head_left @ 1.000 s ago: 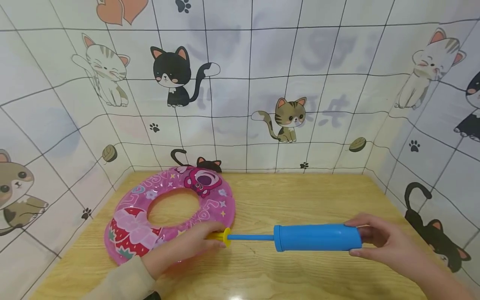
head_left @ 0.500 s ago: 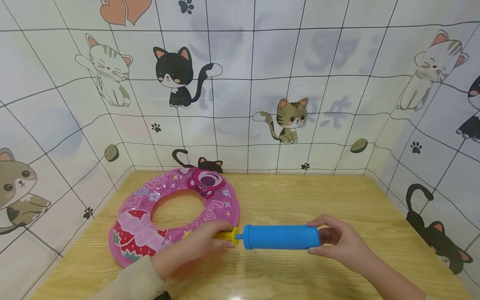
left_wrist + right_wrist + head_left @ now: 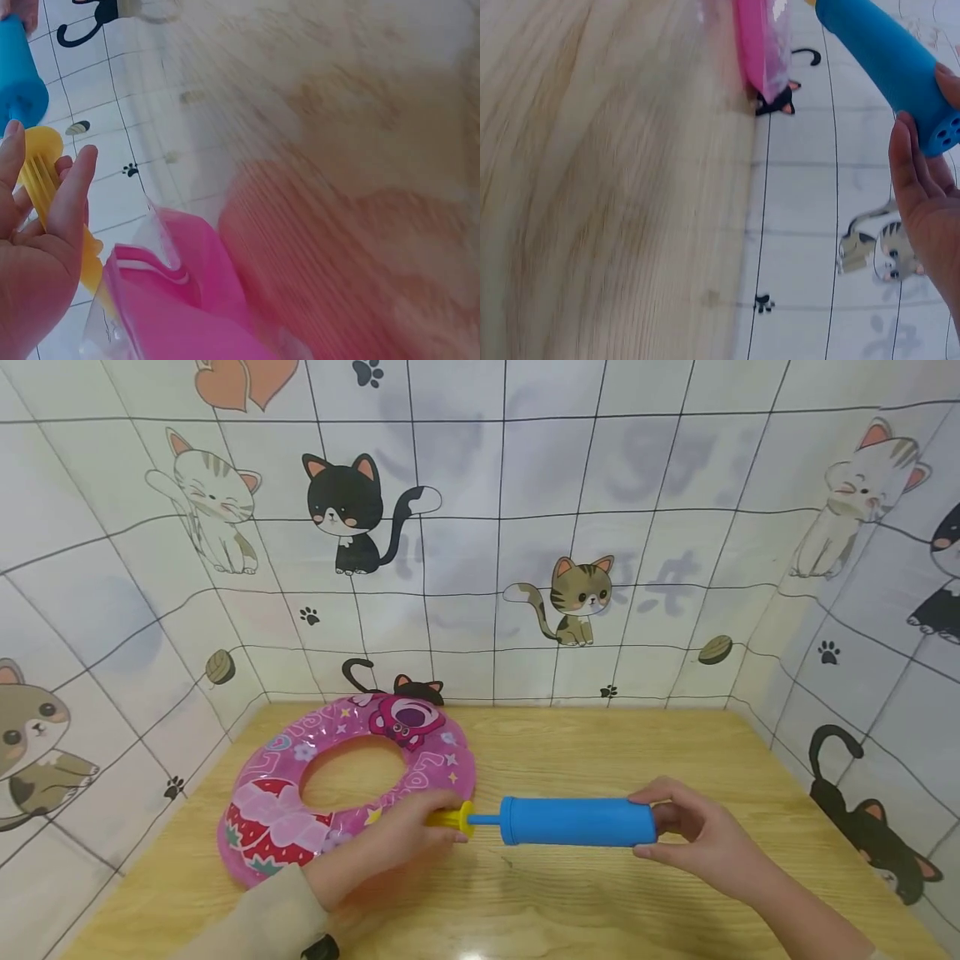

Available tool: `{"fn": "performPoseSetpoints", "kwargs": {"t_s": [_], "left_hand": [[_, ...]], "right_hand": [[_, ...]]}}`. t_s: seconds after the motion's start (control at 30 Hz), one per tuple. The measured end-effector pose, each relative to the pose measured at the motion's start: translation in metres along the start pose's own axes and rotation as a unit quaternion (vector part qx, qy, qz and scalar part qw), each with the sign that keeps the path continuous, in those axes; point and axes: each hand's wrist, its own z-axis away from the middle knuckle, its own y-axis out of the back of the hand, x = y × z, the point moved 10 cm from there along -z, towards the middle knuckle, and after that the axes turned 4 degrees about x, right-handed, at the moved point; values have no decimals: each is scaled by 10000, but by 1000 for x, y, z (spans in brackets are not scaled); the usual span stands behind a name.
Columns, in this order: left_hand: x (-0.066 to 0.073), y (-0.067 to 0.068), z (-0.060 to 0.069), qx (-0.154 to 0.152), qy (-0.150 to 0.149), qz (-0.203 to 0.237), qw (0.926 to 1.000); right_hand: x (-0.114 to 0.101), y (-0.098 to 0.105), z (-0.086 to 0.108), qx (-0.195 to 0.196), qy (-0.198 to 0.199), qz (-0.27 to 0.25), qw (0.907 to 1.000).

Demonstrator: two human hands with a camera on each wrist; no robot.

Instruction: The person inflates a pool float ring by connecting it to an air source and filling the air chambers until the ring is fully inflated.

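Pink ring (image 3: 442,758): white outlined lettering (image 3: 422,775) at left and right; capital L (image 3: 262,764) legible at left, rest too slanted and small to be sure. Wall sheet (image 3: 465,468): faint grey-blue characters (image 3: 671,583), blurry, unreadable.

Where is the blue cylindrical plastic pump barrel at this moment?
In the head view, the blue barrel is right of the pink plastic inflatable ring, between the left hand and the right hand, which grips its outer end.

head view: bright, even light | table (image 3: 637,752) shows soft shadows below pump (image 3: 581,822), white glare at bottom edge | swim ring (image 3: 262,768) glints | wrist views look hazy, table grain smears
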Motion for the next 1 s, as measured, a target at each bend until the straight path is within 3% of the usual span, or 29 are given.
{"fn": "performPoseSetpoints", "kwargs": {"t_s": [0.23,0.4,0.5,0.6,0.83,1.0], "left_hand": [[-10,11,10,3,96,-158,9998],[-16,18,16,80,114,-344,9993],[-14,19,18,98,27,-402,9991],[-11,18,19,65,45,-408,9991],[5,11,17,-57,43,-213,9997],[5,6,13,-45,88,-232,9997]], "right_hand": [[-3,33,14,-46,403,65,9992],[1,49,22,-182,297,-348,9988],[6,51,24,-172,87,-265,9995],[9,46,23,-108,-94,-16,9999],[1,20,7,-19,111,-6,9999],[6,-7,-1,-39,-254,-90,9996]]}}
